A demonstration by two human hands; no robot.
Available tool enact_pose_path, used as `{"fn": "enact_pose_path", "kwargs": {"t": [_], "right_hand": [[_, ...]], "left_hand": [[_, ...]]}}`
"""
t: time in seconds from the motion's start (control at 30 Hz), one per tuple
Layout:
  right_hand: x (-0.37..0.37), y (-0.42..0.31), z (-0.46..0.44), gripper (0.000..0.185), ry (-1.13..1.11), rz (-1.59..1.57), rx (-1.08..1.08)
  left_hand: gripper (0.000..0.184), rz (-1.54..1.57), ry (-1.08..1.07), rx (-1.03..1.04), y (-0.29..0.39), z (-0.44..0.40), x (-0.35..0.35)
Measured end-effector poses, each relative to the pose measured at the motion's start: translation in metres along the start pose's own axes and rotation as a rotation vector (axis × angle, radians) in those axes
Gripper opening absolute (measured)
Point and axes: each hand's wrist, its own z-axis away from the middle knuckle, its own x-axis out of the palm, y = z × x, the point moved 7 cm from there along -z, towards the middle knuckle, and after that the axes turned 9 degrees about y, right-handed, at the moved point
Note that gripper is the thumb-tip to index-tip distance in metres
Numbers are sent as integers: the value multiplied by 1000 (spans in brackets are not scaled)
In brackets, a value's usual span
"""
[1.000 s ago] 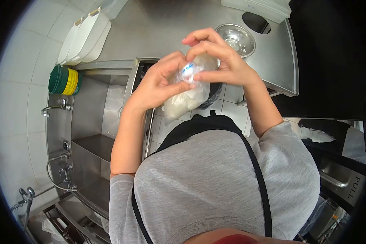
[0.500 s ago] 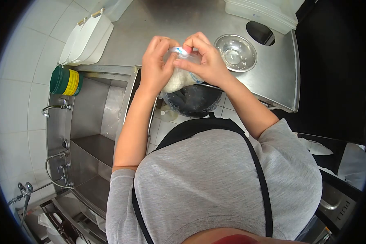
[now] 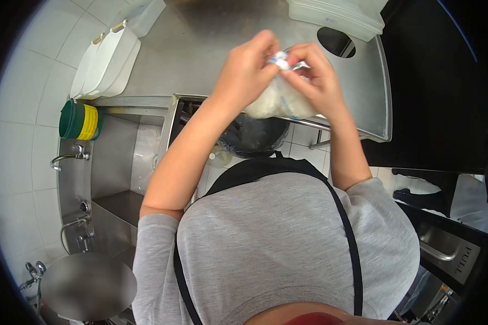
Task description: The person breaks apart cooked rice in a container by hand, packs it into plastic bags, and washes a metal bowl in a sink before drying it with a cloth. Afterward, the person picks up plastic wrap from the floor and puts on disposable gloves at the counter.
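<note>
Clock set with the bag as hub, 12 straight ahead of the wearer. Nearest: clear, thin plastic bag with blue print and pale contents (image 3: 271, 105), hanging below the hands at the near edge of the desk; cannot tell whether it touches the metal behind it. Handling, by judgement: soft, limp skin, body sagging and shifting with its fill; modest weight, pulling toward 6; film likely a bit slippery and easy to tear if nails dig in. Best hold: the bunched whitish neck at the top, with a palm under the belly if the weight drags. Grip: left hand (image 3: 248, 67), at 10 to 11, thumb and fingers drawn in close, pinching one side of the neck; right hand (image 3: 321, 76), at 2, thumb and forefinger nearly together on the other side, loose film poking up between. Hands just apart; fingertips slightly blurred, so exact contact is hard to read. Below, at 7, a black bin with a plastic liner (image 3: 254, 138), partly covered by the bag. Farther out: stainless-steel sink basin (image 3: 111, 162) at 8; dark green round tub with a yellow label (image 3: 84, 120) at 9; brushed-steel desk (image 3: 200, 62) spreading ahead from 10 to 3; at 1, far side, a translucent plastic box (image 3: 336, 20).
</note>
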Motion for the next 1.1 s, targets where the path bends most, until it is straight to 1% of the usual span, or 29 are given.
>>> {"fn": "enact_pose_path", "kwargs": {"t": [0.03, 0.1, 0.13, 0.17, 0.2, 0.23, 0.27, 0.33, 0.37, 0.4, 0.43, 0.47, 0.5, 0.53, 0.57, 0.6, 0.67, 0.7, 0.73, 0.77, 0.8, 0.83, 0.87, 0.9, 0.97, 1.0, 1.07, 1.1], "right_hand": [[-11, 1, 0, 13, -5, -1, 10], [-38, -2, 1, 12, 65, 106, -59], [-51, -4, 2, 13, 126, 64, -46], [-65, -5, 5, 13, 208, 30, -41], [-83, -3, 8, 13, 275, 73, -56], [-101, -4, 11, 13, 412, 24, -60], [-124, 1, 17, 13, 551, 31, 9], [-160, 8, 28, 11, 748, 84, 58], [-176, 15, 32, 10, 786, 109, 57], [-188, 22, 34, 9, 763, 97, -7], [-192, 28, 36, 9, 751, 163, 18], [-197, 47, 39, 8, 726, 165, 37], [-200, 68, 41, 9, 578, 355, 89], [-186, 76, 37, 15, 387, 608, 117], [-171, 88, 33, 21, 192, 855, 141], [-160, 94, 28, 21, 170, 843, 128], [-135, 114, 17, 38, 153, 932, 128], [-125, 138, 16, 38, 104, 905, 116], [-128, 179, 18, 45, 103, 828, 302], [-125, 213, 17, 53, 89, 749, 489], [-110, 226, 16, 53, -108, 779, 575], [-103, 263, 15, 43, -233, 659, 467], [-85, 250, 6, 35, -183, 646, 440], [-65, 245, -3, 33, -205, 663, 447], [-1, 194, -33, 32, -228, 657, 320], [34, 181, -45, 32, -254, 525, 294], [117, 145, -65, 33, -336, 253, 252], [167, 116, -68, 34, -393, 113, 234]], "left_hand": [[19, -8, -33, 59, 7, -4, 11], [19, 2, -114, 186, 23, -14, 33], [19, 22, -162, 250, 35, -19, 42], [19, 25, -150, 250, 44, -29, 47], [24, 62, -303, 273, 57, -36, 60], [29, 98, -451, 297, 65, -38, 72], [29, 97, -431, 306, 68, -41, 74], [40, 138, -410, 490, 83, -42, 71], [48, 94, -513, 410, 77, -40, 69], [51, 81, -496, 389, 66, -39, 65], [55, 70, -484, 361, 49, -34, 62], [55, 55, -461, 364, 36, -26, 55], [60, -8, -463, 235, 15, -19, 49], [65, -68, -458, 106, -5, -13, 40], [65, -80, -433, 99, -15, -7, 27], [67, -83, -415, 43, -27, 3, 14], [68, -97, -357, -49, -46, 18, -18], [67, -84, -330, -175, -60, 29, -37], [66, -70, -293, -305, -72, 45, -57], [66, -89, -243, -355, -78, 62, -75], [66, -52, -201, -442, -85, 82, -93], [65, -18, -151, -523, -90, 101, -112], [66, 6, -93, -586, -90, 120, -129], [67, 28, -51, -667, -95, 142, -144], [69, 179, 138, -767, -112, 185, -167], [69, 167, 175, -778, -116, 202, -176], [71, 356, 443, -787, -121, 227, -202], [71, 350, 465, -790, -120, 237, -213]]}}
